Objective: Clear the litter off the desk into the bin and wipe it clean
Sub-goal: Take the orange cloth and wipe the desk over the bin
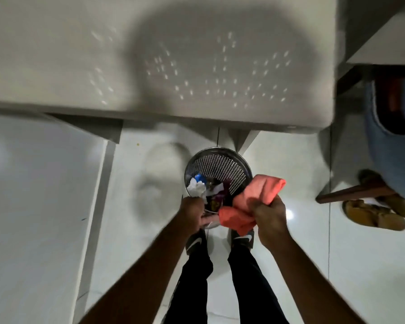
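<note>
Both hands are busy: the left hand (193, 212) grips the bin (218, 170) rim, the right hand (269, 215) holds the cloth (255, 195), so wiping the desk (56, 54) seems next.

Bin (218, 169) on floor (290, 265) before desk (80, 54), litter (198, 187) inside.

Both arms extend forward and down from the lower frame edge, bare to the elbow, converging toward 12 o'clock. Left hand (193, 212) is closed, knuckles up, fingers curled under in a grip. Right hand (269, 215), at 3 o'clock of the left, is fisted, thumb pressed across. Image is motion-blurred.
</note>
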A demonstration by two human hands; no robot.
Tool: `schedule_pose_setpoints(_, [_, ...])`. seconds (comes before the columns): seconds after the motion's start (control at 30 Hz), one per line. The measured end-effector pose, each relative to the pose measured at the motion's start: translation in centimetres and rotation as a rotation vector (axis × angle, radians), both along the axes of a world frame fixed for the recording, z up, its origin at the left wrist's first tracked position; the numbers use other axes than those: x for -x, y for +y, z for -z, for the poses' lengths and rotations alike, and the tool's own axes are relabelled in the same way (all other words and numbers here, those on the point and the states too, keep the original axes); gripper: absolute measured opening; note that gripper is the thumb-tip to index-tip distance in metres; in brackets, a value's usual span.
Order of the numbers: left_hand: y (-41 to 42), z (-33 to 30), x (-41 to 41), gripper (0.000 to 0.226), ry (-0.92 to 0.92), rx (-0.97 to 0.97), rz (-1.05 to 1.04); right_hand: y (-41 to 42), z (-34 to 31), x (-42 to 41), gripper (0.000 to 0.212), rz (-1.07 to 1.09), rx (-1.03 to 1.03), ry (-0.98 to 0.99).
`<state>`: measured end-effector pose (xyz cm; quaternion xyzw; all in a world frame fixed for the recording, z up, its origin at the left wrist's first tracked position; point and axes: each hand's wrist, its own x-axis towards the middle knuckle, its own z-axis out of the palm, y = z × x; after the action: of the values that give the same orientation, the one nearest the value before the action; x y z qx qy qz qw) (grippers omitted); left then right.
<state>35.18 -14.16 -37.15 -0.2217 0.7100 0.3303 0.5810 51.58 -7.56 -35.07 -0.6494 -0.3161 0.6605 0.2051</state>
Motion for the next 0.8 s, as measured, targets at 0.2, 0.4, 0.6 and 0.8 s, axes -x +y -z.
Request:
schedule_pose_setpoints(0.2, [-1.0,-15.6,-0.6,0.027,0.035,-0.123,-0.168,0.9,-15.9,-1.3,0.028,0.168,0.105,0.118])
schedule_pose_setpoints(0.4, [-1.3,-23.3,1.0,0.036,0.027,-0.214,-0.164,4.1,-28.1,-2.4,0.031,0.123,-0.242,0.100])
schedule_pose_setpoints(0.6, [-0.8,-27.3,1.6,0.043,0.021,-0.235,-0.195,13.1,-30.7,4.5,0.069,-0.348,-0.749,-0.372])
schedule_pose_setpoints(0.8, [-1.7,-28.6,2.1,0.043,0.018,-0.258,-0.154,13.7,-24.8,13.8,0.066,-1.166,-0.858,-0.967])
